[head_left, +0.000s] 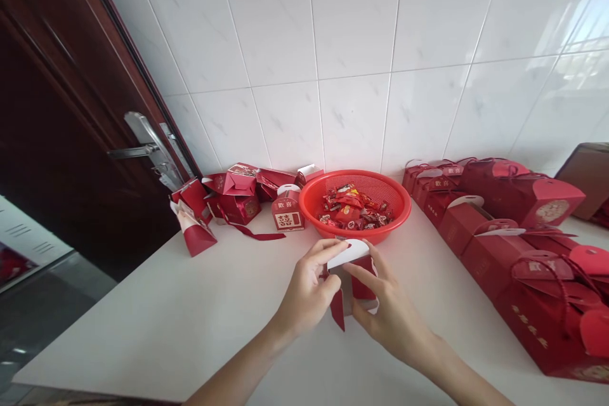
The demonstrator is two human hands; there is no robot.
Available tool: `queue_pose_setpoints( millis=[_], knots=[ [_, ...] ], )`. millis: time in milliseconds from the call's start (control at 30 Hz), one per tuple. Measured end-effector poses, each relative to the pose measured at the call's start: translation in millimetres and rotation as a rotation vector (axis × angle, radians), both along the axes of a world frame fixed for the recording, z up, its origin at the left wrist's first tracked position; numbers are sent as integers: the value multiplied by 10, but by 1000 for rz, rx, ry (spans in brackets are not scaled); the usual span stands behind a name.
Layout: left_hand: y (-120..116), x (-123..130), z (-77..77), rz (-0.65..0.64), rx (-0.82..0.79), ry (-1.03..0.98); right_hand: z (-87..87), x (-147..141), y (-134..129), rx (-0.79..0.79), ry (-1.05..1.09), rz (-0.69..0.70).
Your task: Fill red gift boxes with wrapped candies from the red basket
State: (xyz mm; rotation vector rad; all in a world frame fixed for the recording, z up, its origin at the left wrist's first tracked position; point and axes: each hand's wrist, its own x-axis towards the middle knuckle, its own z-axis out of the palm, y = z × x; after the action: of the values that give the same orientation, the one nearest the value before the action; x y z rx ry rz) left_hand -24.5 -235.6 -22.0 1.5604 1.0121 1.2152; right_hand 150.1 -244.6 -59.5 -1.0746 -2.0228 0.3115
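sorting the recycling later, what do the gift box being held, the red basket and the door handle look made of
Gift box: likely thin cardboard, fairly matt; flat folded panels, red outside, pale inside.
Basket: probably plastic, slightly glossy, with an evenly perforated wall.
Door handle: looks like metal, silvery with bright reflections, though plated plastic can't be ruled out.

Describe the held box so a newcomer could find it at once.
On the white table, find the red basket. Just nearer the camera, the left hand and right hand hold the box. Unlike the other boxes, it is held, its grey inside showing.
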Motion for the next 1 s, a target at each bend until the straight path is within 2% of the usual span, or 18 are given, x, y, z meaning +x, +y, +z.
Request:
queue_pose_setpoints(
  millis=[133, 300, 467, 567, 667, 767, 900, 1000],
  knots=[
    [-14, -1, -3, 56, 35, 90, 97, -30, -22, -41, -98, 2],
    [-7, -1, 10, 120, 135, 194, 89, -62, -45, -126, -69, -24],
    [78, -99, 15, 63, 88, 106, 140, 114, -33, -195, -29, 29],
    [154, -194, 25, 8, 21, 82, 206, 251, -18, -309, 21, 39],
    [203, -272, 50, -30, -11, 66, 256, 325, -13, -436, 118, 52],
    [206, -325, 104, -57, -35, 53, 287, 342, 1, -467, 230, 81],
    [203, -395, 153, -47, -5, 154, 318, 342, 77, -505, 335, 107],
    [250, -468, 100, -20, 67, 288, 315, 349, 172, -538, 360, 123]
  ],
)
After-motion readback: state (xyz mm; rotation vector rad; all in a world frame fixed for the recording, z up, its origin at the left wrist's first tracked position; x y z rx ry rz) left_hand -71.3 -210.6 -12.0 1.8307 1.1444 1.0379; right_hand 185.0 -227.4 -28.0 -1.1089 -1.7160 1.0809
